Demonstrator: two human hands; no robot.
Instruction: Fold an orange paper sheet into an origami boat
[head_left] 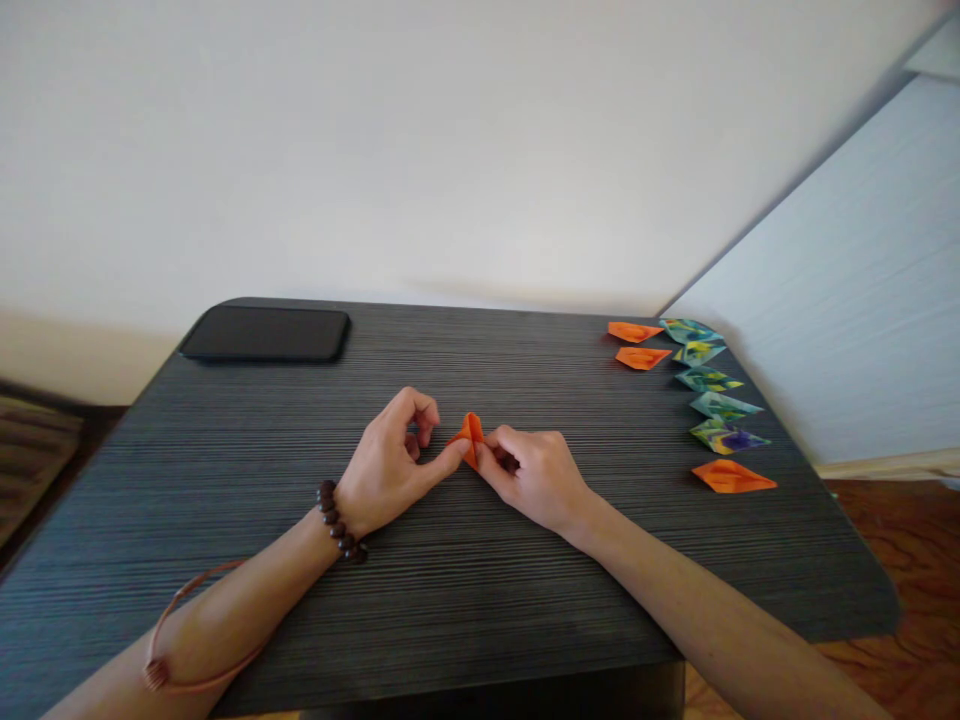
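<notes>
Between my hands, above the middle of the table, is a small piece of folded orange paper (472, 430) with a raised pointed fold. My right hand (536, 470) is closed, pinching the paper's right side between thumb and finger. From the left, the thumb of my left hand (394, 460) touches the paper. The fingers of that hand are curled, with a wide gap between them and the thumb. My left wrist carries a dark bead bracelet (337, 520). Part of the paper is hidden behind the thumbs.
A black phone (266, 333) lies at the dark table's (450, 600) back left corner. Along the right side rest several folded paper pieces: green patterned ones (724, 405), two orange ones (643, 358) beside them, and another orange piece (733, 477) nearer me. A white wall (450, 150) stands behind.
</notes>
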